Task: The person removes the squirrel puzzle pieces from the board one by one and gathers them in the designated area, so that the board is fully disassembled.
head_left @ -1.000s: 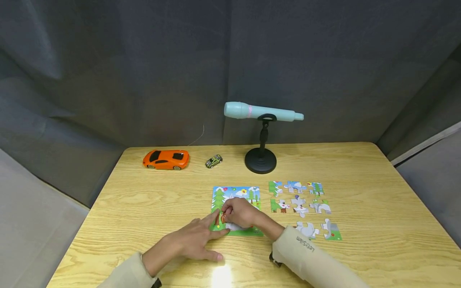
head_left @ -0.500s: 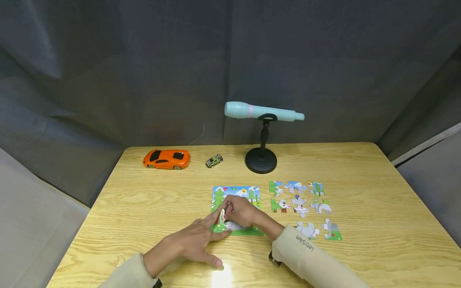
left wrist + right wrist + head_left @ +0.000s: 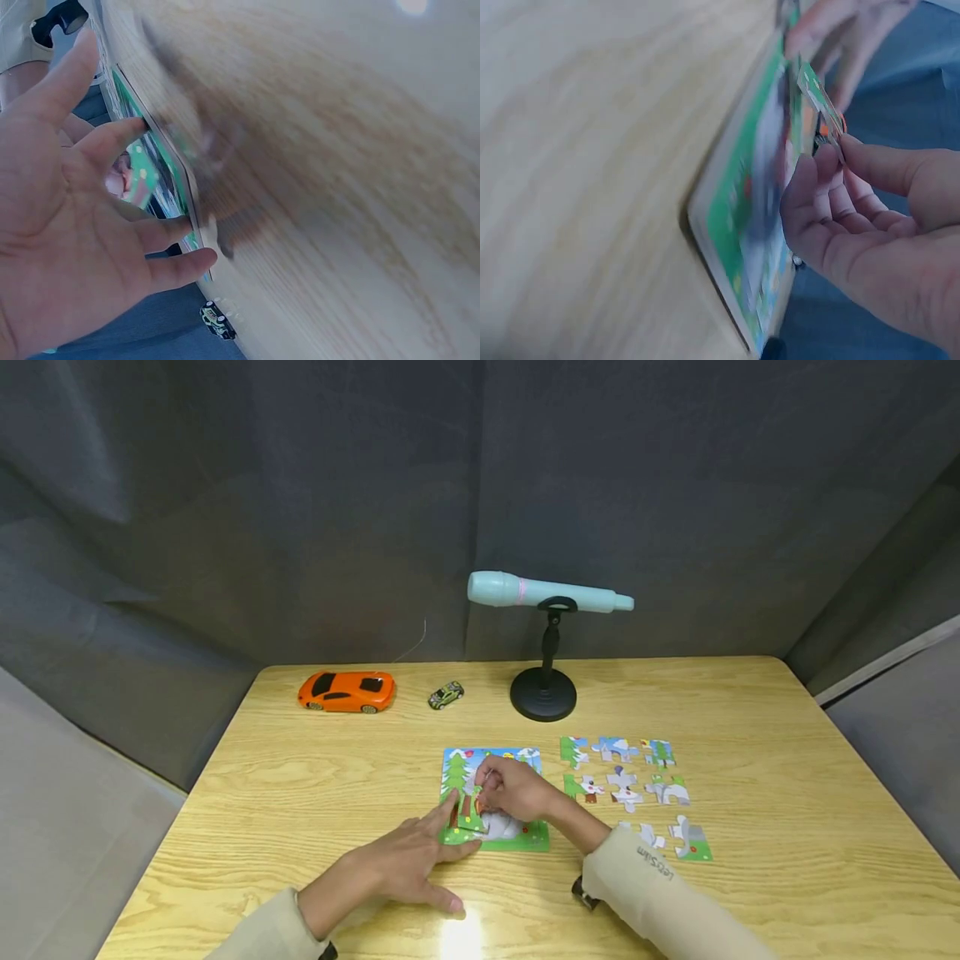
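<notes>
A colourful puzzle board [image 3: 525,839] lies on the wooden table [image 3: 300,777] in front of me. My right hand [image 3: 486,787] pinches a puzzle piece [image 3: 470,810] and holds it tilted over the board's left part. In the right wrist view the piece [image 3: 821,97] sits between thumb and fingers of the right hand [image 3: 832,150], above the board [image 3: 750,217]. My left hand [image 3: 442,827] lies flat on the table, its straight fingers touching the board's lower left corner. In the left wrist view the left hand [image 3: 150,202] is spread beside the board's edge [image 3: 176,169].
Several loose puzzle pieces [image 3: 622,777] lie in rows right of the board. At the back stand an orange toy car [image 3: 347,691], a small green toy car [image 3: 446,695] and a pale blue microphone [image 3: 547,592] on a black stand [image 3: 543,695]. Dark curtains surround the table.
My right hand has moved slightly right and back, raising the piece so it now tilts off the board. The left hand has stayed in place.
</notes>
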A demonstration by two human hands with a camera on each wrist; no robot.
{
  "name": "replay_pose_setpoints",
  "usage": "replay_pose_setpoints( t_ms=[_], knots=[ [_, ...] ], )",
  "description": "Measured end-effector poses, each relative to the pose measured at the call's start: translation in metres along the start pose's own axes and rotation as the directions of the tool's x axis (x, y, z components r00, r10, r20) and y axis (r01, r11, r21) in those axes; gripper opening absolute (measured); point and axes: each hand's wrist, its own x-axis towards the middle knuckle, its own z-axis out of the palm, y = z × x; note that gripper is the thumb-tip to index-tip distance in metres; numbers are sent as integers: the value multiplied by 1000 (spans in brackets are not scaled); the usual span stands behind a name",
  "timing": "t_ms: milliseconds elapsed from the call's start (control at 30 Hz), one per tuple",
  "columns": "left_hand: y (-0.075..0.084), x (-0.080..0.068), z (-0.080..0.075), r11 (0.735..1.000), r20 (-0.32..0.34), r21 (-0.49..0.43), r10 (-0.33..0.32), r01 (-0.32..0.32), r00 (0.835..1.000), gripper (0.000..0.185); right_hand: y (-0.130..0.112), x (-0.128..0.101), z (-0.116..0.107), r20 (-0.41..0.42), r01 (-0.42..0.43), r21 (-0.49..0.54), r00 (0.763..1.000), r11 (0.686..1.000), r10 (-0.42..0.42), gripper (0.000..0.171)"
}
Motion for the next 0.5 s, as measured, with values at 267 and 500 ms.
replay_pose_setpoints(
  t_ms=[267,500],
  knots=[
    [-1,1,-1,1000,11,-5,7,-7,1000,77,7,-19,-34,35,43,52,998,998,-45,13],
    [1,0,-1,1000,15,-17,-5,5,1000,79,20,-45,-63,25,23,40,999,999,-24,10]
  ],
)
